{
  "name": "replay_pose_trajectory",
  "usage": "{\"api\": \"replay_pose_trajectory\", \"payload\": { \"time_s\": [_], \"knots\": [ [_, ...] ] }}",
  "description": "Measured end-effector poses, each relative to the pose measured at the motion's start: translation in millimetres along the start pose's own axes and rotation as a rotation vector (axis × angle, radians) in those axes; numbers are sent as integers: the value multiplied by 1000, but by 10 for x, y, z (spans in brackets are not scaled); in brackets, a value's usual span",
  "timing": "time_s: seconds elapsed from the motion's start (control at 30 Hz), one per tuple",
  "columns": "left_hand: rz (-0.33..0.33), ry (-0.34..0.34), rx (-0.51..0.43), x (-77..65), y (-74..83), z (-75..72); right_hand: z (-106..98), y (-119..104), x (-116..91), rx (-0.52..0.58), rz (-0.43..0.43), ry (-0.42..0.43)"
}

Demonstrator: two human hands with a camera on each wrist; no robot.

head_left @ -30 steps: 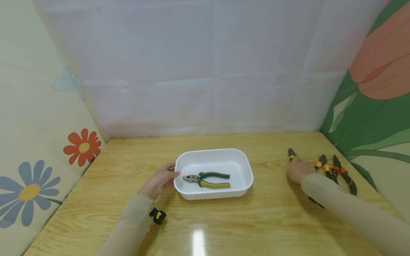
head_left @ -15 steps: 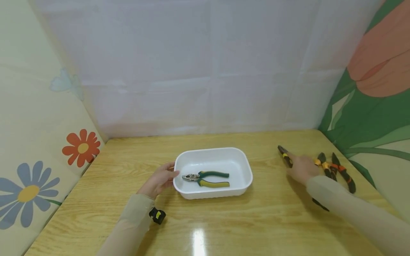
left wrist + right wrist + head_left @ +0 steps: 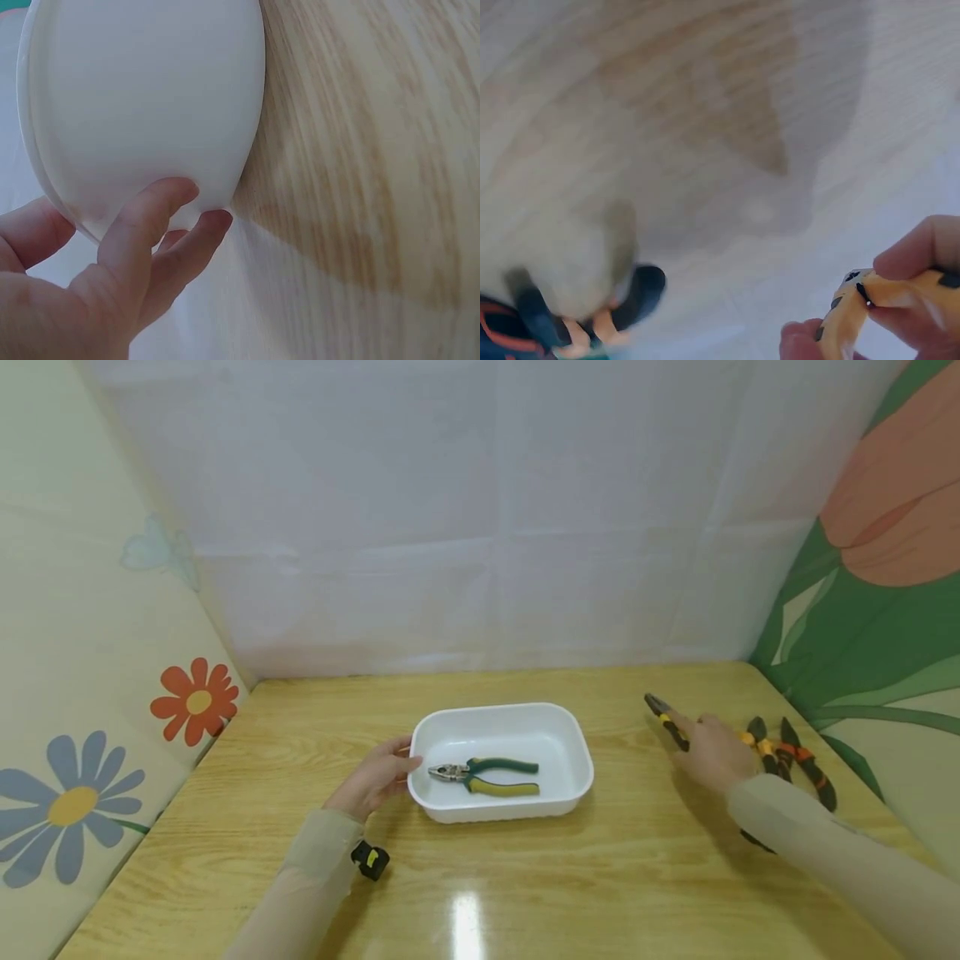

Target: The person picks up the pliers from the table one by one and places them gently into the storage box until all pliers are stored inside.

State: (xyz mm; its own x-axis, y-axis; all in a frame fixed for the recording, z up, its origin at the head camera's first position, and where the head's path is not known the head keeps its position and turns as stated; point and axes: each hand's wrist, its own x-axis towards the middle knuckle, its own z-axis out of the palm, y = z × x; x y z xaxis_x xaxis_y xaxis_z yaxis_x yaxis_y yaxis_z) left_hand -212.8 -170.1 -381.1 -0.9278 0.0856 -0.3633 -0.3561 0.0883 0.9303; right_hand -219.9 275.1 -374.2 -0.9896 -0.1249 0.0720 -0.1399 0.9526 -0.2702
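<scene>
My left hand (image 3: 372,781) grips the left end of a white plastic tray (image 3: 576,760). In the left wrist view the thumb lies over the rim and the fingers against the outer wall (image 3: 150,90). Inside the tray lies a pair of combination pliers (image 3: 502,766) with green and yellow handles. At the right, my right hand (image 3: 716,756) holds pliers (image 3: 670,725) with dark jaws and black-and-yellow handles, tip toward the back left. The right wrist view shows thumb and fingers around the yellow handles (image 3: 844,322); the palm hides part of them.
Beside the right hand lie orange-and-black pliers (image 3: 763,752) and red-and-black pliers (image 3: 810,775), partly behind the sleeve. A small black object with a yellow mark (image 3: 370,860) is by the left wrist. A white sheet (image 3: 465,527) hangs behind the wooden table (image 3: 615,893).
The right hand has shifted slightly right, and the pliers in it have swung so their tip reaches farther left. The left hand and tray have stayed in place.
</scene>
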Motion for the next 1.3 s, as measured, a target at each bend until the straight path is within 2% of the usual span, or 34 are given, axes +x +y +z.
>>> {"api": "replay_pose_trajectory", "payload": {
  "time_s": [0.3,0.63,1.03,1.3],
  "knots": [
    [-11,25,2,10,-9,4,-45,-107,-48,-45,-142,94],
    [1,15,-4,-4,-6,3,-112,-201,-95,-68,-223,141],
    [36,-5,-42,59,-73,-26,-169,-414,-123,-118,-261,159],
    [47,-20,-39,54,-70,-25,-195,-548,-146,-85,-306,170]
  ]
}}
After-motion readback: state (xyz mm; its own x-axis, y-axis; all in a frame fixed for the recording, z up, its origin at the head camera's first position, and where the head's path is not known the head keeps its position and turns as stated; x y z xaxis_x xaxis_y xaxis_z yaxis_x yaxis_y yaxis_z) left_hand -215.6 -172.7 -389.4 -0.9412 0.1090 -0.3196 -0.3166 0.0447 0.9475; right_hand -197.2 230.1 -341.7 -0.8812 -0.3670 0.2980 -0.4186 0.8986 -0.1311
